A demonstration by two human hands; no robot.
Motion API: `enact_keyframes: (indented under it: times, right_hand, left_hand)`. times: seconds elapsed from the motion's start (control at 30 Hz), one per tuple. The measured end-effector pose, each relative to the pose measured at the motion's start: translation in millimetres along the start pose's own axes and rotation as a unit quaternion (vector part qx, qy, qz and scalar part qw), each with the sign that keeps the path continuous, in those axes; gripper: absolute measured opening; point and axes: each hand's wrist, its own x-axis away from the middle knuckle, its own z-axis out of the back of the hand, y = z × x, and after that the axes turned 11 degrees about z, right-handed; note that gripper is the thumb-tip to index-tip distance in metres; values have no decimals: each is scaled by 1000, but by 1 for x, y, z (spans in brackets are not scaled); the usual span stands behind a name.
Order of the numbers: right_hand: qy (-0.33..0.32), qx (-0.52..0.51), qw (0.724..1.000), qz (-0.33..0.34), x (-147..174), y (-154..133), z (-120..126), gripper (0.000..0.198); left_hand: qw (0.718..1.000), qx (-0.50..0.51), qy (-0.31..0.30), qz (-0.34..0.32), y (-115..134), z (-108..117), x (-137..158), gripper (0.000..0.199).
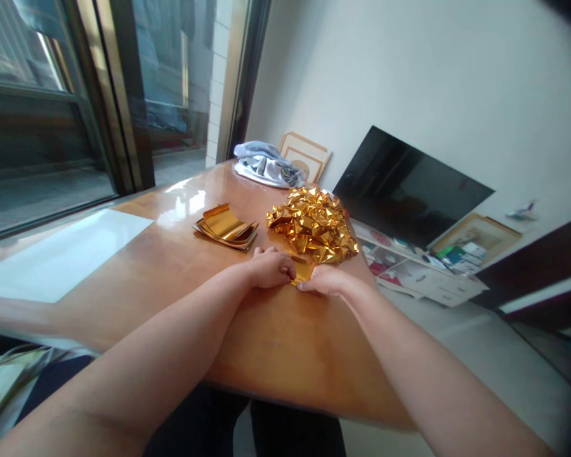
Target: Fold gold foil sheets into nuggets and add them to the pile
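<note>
A small sheet of gold foil paper lies on the wooden table between my two hands. My left hand pinches its left side, with the fingers bent. At the opposite side my right hand grips the sheet, the thumb along its near edge. Just beyond the hands rises a heap of folded gold foil pieces. To the left of the heap, a stack of flat gold foil sheets rests on the table, its top sheets curling up.
The glossy wooden table ends close to my legs. A white sheet covers its left part. Bundled pale cloth sits at the far end. Past the right edge stand a television and a white cabinet. Glass doors border the left.
</note>
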Motion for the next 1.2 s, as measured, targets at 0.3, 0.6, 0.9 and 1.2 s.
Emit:
enact_keyframes:
  times: [0.3,0.6,0.9,1.2]
  right_hand:
    - [27,-27,999,26,9,23,2,29]
    - [-29,-23,999,10,24,27,13,29]
    - [-51,-86,994,50,25,58,6,17]
    - [-50,-124,989,58,26,64,5,12]
  left_hand:
    - [1000,-8,10,-4,-5,-1,0,21]
    - [999,-29,0,-21,-3,6,5,20]
    - [998,-42,-7,-54,-1,11,6,19]
    - [997,-43,12,-70,-5,7,5,20]
